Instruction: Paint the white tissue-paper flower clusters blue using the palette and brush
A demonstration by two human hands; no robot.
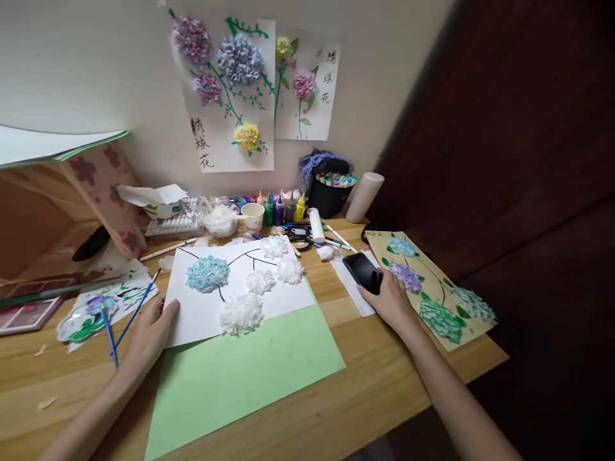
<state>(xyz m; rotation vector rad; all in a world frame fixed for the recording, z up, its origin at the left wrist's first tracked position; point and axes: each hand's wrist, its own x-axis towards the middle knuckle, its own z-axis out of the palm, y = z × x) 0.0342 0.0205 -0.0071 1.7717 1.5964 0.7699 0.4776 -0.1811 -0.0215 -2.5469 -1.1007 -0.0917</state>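
Note:
My left hand [152, 325] pinches the left edge of a white paper sheet [192, 320], thumb on top. Raised tufted flowers sit on this sheet: a blue one [207, 274] and several white ones, the largest being a white flower [241, 314] near the lower edge. Thin black stems are drawn between them. Beneath lies a light green sheet [250, 390]. Over to the right, my right hand [393, 299] is closed around a black smartphone [362, 272], which is above a folded white paper [353, 296] on the wooden table.
Right of the phone lies a tan sheet [432, 288] with tufted flowers. Paintbrushes [137, 314] rest on a paint palette [91, 314] at left. Along the wall stand a paper cup [253, 218], paint bottles [278, 211], a marker case [329, 195] and a white cylinder [365, 197].

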